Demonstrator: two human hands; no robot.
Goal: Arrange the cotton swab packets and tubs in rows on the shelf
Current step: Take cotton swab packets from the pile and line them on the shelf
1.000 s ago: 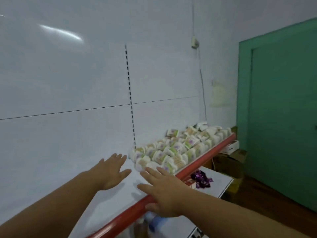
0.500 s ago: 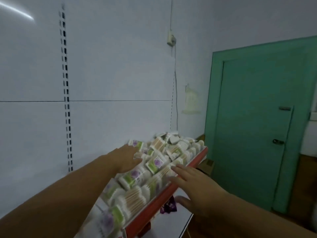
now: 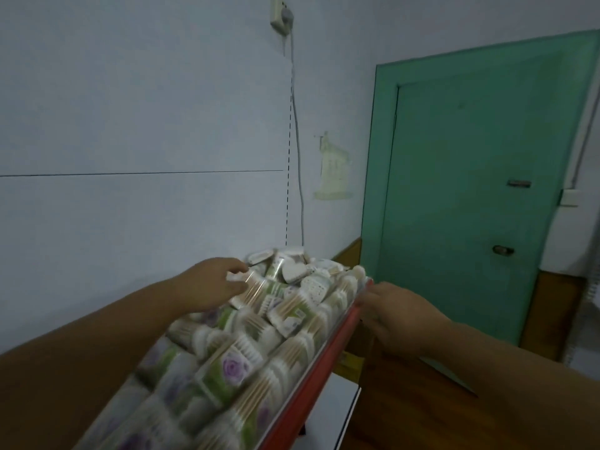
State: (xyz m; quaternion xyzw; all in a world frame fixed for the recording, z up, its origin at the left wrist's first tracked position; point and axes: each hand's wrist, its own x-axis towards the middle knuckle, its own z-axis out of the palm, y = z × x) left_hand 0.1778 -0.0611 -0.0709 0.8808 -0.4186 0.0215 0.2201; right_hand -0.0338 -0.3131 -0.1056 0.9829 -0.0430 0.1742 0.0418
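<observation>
Left hand: the left hand (image 3: 211,287) is seen on top of the pile, on the wall side. Its fingers (image 3: 235,264) and thumb are curled round the white end of one clear packet of wooden-stick cotton swabs (image 3: 256,289), so that packet is pinched.
Right hand: the right hand (image 3: 396,319) is seen at the front of the shelf. Its fingers (image 3: 373,300) are mostly straight and close together. The red front edge (image 3: 311,378) is touched by their tips, and nothing is held.
Shelf: the long shelf is filled from the near end to just past the fingers of both hands.
Packets: clear swab packets with green and purple flower labels (image 3: 227,368) are laid in crowded rows nearer than the fingers. This part is blurred.
Tubs: white heart-shaped plastic tubs (image 3: 293,272) are piled just beyond the left fingers, at the far end of the shelf.
Wall: a pale wall panel (image 3: 130,125) is seen behind the left fingers, and a grey cable (image 3: 297,141) is hung down it.
Door: a green door (image 3: 470,190) is seen well beyond the right fingers.
Below: a white lower board (image 3: 328,414) is seen under the red front edge.
</observation>
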